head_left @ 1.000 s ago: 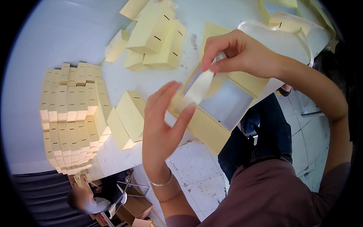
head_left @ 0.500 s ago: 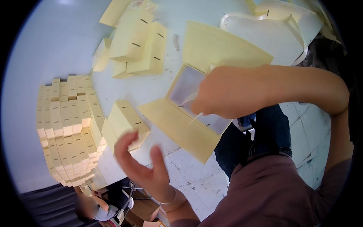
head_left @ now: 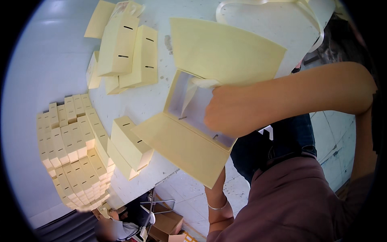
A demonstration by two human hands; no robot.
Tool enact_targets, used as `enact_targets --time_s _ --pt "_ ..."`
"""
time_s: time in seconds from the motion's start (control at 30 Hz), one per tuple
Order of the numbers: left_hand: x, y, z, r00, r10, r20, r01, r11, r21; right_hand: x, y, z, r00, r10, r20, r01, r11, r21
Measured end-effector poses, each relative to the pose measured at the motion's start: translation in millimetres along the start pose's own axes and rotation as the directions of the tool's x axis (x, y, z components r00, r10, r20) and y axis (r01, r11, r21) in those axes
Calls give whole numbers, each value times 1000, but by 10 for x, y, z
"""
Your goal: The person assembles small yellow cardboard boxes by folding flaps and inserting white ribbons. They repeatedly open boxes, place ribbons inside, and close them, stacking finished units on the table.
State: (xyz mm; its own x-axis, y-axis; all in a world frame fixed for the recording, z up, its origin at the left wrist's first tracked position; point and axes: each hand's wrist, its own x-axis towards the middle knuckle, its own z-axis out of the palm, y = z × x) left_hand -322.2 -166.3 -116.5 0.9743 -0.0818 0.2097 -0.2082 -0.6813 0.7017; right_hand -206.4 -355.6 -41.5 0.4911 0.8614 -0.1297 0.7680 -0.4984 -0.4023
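Observation:
A cream box (head_left: 173, 94) with a pale lilac inside lies tilted before me. Its broad far flap (head_left: 225, 44) and near flap (head_left: 185, 145) are spread out, and two small slots run along the near wall. My right hand (head_left: 227, 111) is inside the box, its fingers curled and partly hidden. A white ribbon (head_left: 188, 97) rises from one slot and loops back toward this hand, which seems closed on it. Only my left forearm (head_left: 217, 201), with a thin bracelet, shows below the near flap; the flap covers the hand and its fingers.
Slotted cream boxes (head_left: 119, 44) lie piled at the far left. Another closed box (head_left: 131, 141) stands left of mine, and a tall stack (head_left: 72, 137) is beyond it. More ribbon (head_left: 262, 3) curls at the far right. A person (head_left: 117, 228) is at lower left, near cardboard boxes (head_left: 165, 224).
My left hand has moved from the open space left of the box to beneath its near flap. The right hand has gone deeper into the box, and the ribbon now loops higher.

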Motion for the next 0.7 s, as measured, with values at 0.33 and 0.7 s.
enact_targets --time_s 0.33,0.7 --pt "11 18 -18 999 -24 -23 24 1000 -1 198 41 163 987 22 161 -29 999 41" --pt "24 37 -6 999 -7 -40 6 1000 -12 213 -24 -17 956 65 287 -74 997 19"
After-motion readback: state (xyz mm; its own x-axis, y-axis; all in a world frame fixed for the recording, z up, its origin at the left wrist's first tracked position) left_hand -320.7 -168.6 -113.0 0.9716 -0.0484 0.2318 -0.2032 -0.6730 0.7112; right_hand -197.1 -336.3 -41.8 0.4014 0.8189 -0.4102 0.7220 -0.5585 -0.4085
